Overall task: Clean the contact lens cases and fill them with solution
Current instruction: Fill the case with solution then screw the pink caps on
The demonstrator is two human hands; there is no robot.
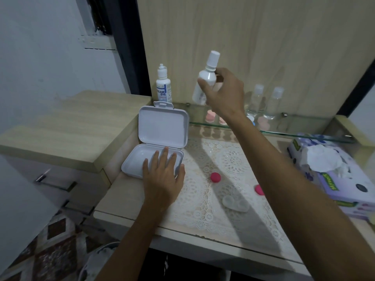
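My right hand grips a white solution bottle with its cap on, held in the air above the glass shelf. My left hand lies flat with straight fingers on the lower half of an open white plastic box. A clear contact lens case without caps sits on the lace mat. Two pink caps lie near it, one to the left and one partly hidden by my right forearm.
A second labelled bottle stands behind the box. Two clear bottles and several pink lens cases sit on the glass shelf. A tissue box lies at the right. A wooden cabinet top is to the left.
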